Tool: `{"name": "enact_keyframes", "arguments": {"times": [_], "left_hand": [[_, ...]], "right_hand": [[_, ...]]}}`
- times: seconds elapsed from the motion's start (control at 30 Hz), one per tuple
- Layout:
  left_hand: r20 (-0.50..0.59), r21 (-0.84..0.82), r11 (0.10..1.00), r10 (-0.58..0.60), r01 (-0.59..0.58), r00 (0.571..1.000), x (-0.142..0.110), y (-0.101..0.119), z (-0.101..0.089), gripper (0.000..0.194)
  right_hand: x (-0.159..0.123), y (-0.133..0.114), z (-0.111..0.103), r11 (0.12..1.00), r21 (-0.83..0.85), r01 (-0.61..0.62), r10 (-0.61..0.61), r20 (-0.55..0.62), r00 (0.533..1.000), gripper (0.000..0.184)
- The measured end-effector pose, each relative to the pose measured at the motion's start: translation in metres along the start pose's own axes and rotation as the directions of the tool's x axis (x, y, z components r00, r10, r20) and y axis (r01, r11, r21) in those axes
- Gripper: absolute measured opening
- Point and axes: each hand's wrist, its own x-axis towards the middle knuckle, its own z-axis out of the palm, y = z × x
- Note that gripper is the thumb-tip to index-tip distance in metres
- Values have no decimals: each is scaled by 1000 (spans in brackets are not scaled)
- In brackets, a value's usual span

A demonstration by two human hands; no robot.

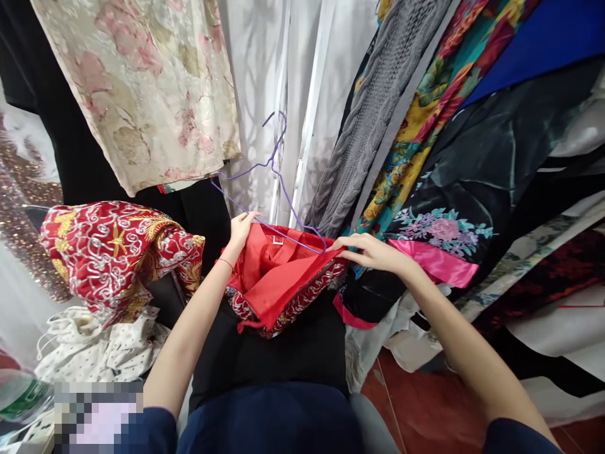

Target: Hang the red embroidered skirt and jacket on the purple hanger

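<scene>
A red garment (pixel 278 284) with a plain red lining and a silver-swirled outer side lies across my lap, its opening facing up. My left hand (pixel 242 232) is closed on its upper left edge, by the lower left part of a purple wire hanger (pixel 273 162). At the upper right edge, my right hand (pixel 366 251) pinches the cloth between thumb and fingers. The hanger stands upright, hook up, with its lower right corner inside the garment's opening. A small white label (pixel 278 239) shows on the back inner edge. The garment's exact kind cannot be made out.
Left lies another red, gold-patterned garment (pixel 118 252), above white dotted cloth (pixel 99 347). A cream floral cloth (pixel 155 88) hangs upper left. Grey knitwear (pixel 363 120) and black embroidered clothing (pixel 491 157) hang right. A plastic bottle (pixel 21 397) is lower left; red floor tiles (pixel 425 403) show below.
</scene>
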Motion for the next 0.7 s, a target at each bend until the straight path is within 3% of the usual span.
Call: {"name": "enact_keyframes", "arguments": {"times": [0.13, 0.23, 0.3, 0.37, 0.47, 0.57, 0.7], "left_hand": [[-34, -29, 997, 65, -66, 997, -22, 8, -10, 30], [14, -48, 996, 70, -69, 997, -43, 17, -9, 30], [61, -70, 997, 41, -36, 997, -56, 23, -7, 30], [101, -87, 996, 13, -4, 995, -66, 26, -5, 30], [153, -103, 995, 8, 8, 988, -77, 28, -2, 30], [170, -107, 994, 27, -8, 985, -88, 27, 1, 32], [113, -109, 994, 5, 8, 994, -96, 29, -1, 33]], "right_hand": [[10, -13, -13, 1000, -3, -1, 0, -92, 996, 27], [22, -8, -14, 1000, 6, -7, 8, -226, 974, 26], [32, -1, -16, 999, 53, 1, 18, -364, 931, 25], [42, 7, -21, 992, 120, 29, 37, -509, 860, 25], [62, 12, -28, 983, 157, 95, 25, -626, 780, 30], [85, 7, -25, 989, 85, 125, -46, -615, 787, 33], [108, -5, -1, 997, 72, 29, 9, -480, 877, 27]]}}
